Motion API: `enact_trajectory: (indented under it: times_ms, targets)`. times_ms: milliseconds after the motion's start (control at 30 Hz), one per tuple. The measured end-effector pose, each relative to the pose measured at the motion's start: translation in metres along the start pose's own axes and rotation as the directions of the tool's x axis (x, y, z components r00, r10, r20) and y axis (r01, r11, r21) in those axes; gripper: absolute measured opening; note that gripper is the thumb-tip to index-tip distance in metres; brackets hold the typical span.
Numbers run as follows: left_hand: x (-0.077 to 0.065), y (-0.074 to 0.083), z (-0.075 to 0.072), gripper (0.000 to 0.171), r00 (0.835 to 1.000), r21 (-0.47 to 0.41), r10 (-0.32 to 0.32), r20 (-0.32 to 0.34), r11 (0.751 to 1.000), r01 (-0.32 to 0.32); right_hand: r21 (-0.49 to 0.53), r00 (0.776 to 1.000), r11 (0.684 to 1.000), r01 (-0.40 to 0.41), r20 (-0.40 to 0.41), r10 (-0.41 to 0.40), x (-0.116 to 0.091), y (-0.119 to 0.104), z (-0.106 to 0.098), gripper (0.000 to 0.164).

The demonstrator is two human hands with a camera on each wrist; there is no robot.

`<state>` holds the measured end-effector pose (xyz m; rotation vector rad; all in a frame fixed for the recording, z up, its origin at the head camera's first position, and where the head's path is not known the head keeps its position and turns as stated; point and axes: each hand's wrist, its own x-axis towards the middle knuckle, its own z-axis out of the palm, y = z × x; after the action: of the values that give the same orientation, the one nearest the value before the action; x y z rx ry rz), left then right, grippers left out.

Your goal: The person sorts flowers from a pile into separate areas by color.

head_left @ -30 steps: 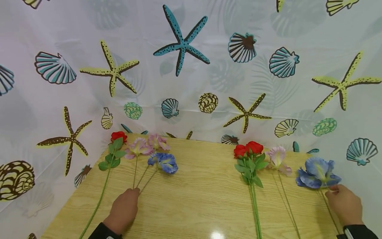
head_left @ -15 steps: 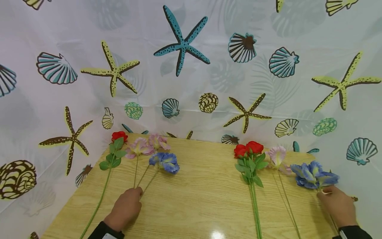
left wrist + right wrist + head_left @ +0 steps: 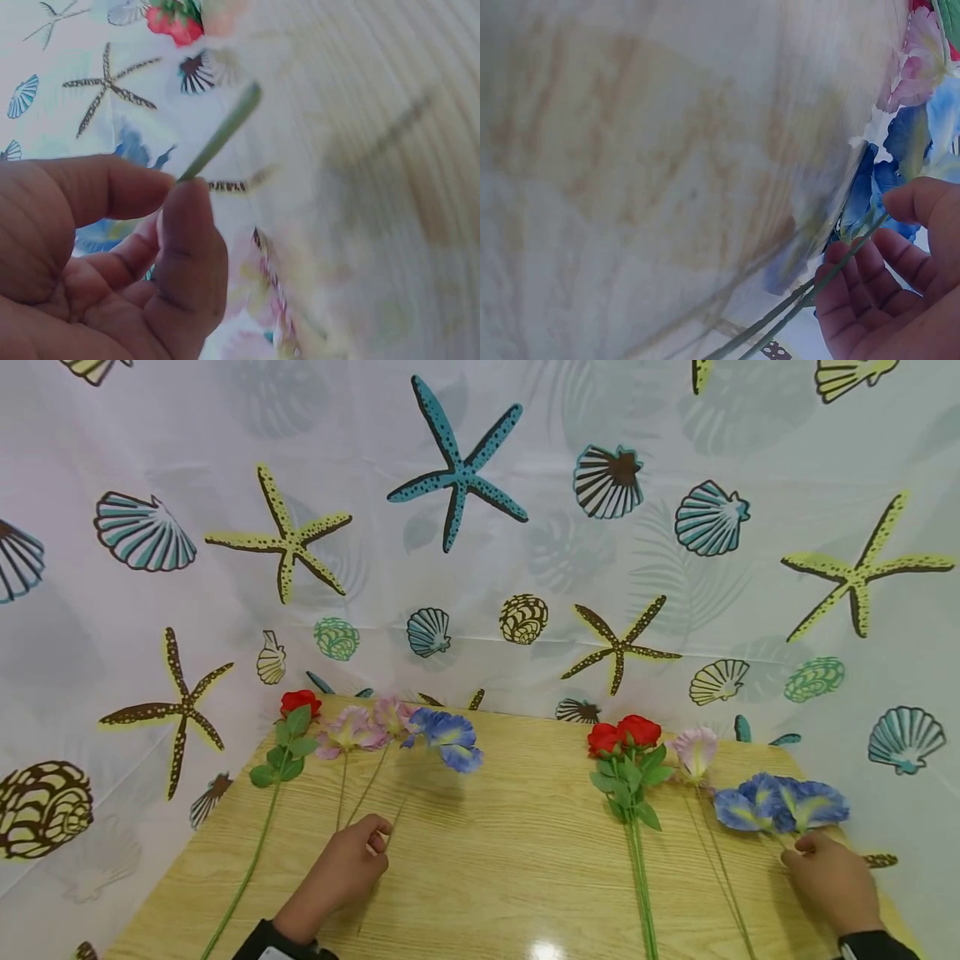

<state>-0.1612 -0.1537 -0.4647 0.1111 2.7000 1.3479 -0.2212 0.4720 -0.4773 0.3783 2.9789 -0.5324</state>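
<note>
My left hand (image 3: 341, 872) pinches the thin stem of a blue artificial flower (image 3: 450, 739) between thumb and forefinger. In the left wrist view, the green stem (image 3: 223, 133) sticks out above the fingertips. That bloom hovers over the table, its shadow below it. Beside it lie two pink flowers (image 3: 348, 729) and a red rose (image 3: 300, 702) with green leaves. At the right, my right hand (image 3: 836, 877) holds a stem just below a pair of blue blooms (image 3: 780, 802). The right wrist view shows two green stems (image 3: 855, 247), one clearly between thumb and fingers.
Two red roses (image 3: 641, 731) with long green stems lie right of the middle. A pale pink flower (image 3: 696, 752) lies between them and the blue blooms. The wood-grain table (image 3: 510, 827) ends at a white curtain (image 3: 487, 568) printed with shells and starfish.
My left hand has moved right, lifting the blue flower away from the pink ones. My right hand has shifted left, and its blue blooms now spread side by side, partly over a pink petal.
</note>
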Motion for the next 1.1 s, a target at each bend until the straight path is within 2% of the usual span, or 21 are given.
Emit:
enact_trajectory:
  times_ms: [133,233,367,500,633,833,1000,1100]
  targets:
    - [0.003,0.006,0.008,0.030,0.999,-0.116,0.028,0.020,0.993,-0.026,0.004,1.000,1.000,-0.006,-0.008,0.006,-0.002,-0.003,0.000,0.046]
    - [0.005,0.012,0.015,0.029,0.998,-0.217,0.056,0.017,0.975,-0.051,0.019,1.000,1.000,-0.011,-0.014,0.011,-0.002,-0.003,-0.002,0.048]
    - [0.005,0.026,0.022,0.028,0.996,-0.338,0.084,0.021,0.938,-0.072,0.063,0.993,0.998,-0.004,-0.120,0.012,-0.008,-0.014,-0.006,0.048]
    - [0.005,0.041,0.029,0.030,0.995,-0.418,0.089,0.044,0.906,-0.062,0.178,0.961,0.983,0.045,-0.276,0.006,-0.022,-0.050,-0.010,0.043]
    - [0.006,0.051,0.034,0.030,0.993,-0.473,0.106,0.043,0.878,-0.073,0.279,0.939,0.950,0.139,-0.343,-0.036,-0.036,-0.095,-0.015,0.043]
    - [0.008,0.067,0.046,0.029,0.990,-0.535,0.142,0.017,0.838,-0.111,0.361,0.917,0.897,0.253,-0.386,-0.103,-0.054,-0.153,-0.016,0.039]
    - [0.007,0.077,0.056,0.028,0.987,-0.571,0.160,0.013,0.812,-0.123,0.464,0.926,0.832,0.304,-0.349,-0.143,-0.063,-0.192,-0.006,0.037]
    - [0.007,0.082,0.061,0.027,0.985,-0.597,0.169,0.019,0.793,-0.125,0.492,0.930,0.807,0.328,-0.319,-0.183,-0.066,-0.209,-0.001,0.035]
